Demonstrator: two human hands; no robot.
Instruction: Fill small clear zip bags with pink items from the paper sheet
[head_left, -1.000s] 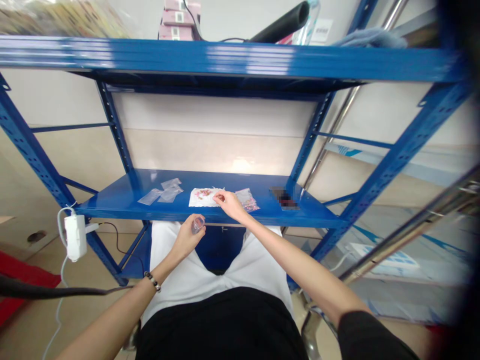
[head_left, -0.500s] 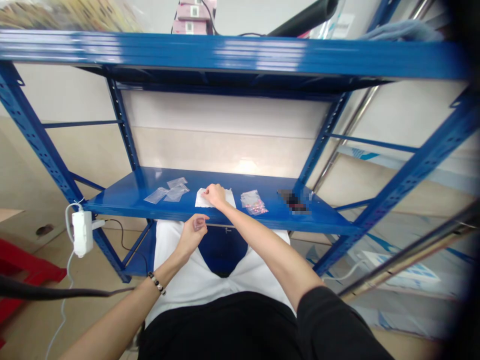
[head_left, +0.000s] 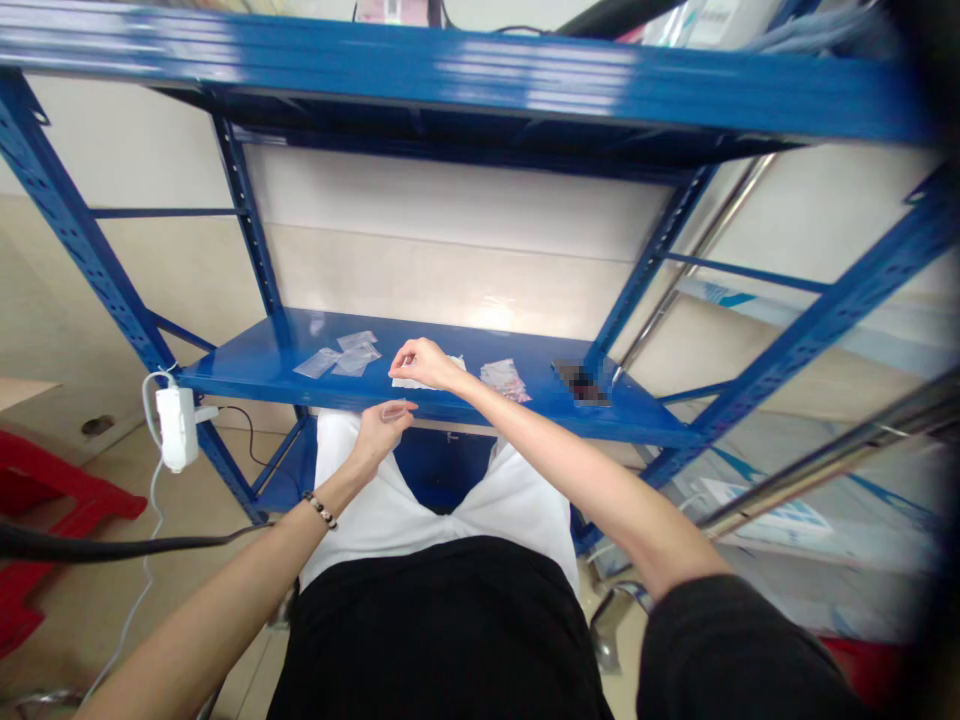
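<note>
In my left hand, at the front edge of the shelf, is a small clear plastic bag, held between thumb and fingers. My right hand hovers over a white sheet with its fingertips pinched together; whatever they hold is too small to make out. To the left of the sheet lie several flat clear plastic bags. On the right, a small pile of clear bags has pink and coloured bits inside.
A dark, blurred-out flat object lies at the right of the blue shelf. Overhead, the upper shelf's beam crosses the view. A white power strip hangs by the left post, near a red stool.
My right hand has lifted slightly off the white sheet and shifted left, toward the bag in my left hand. The view has tilted downward a little.
</note>
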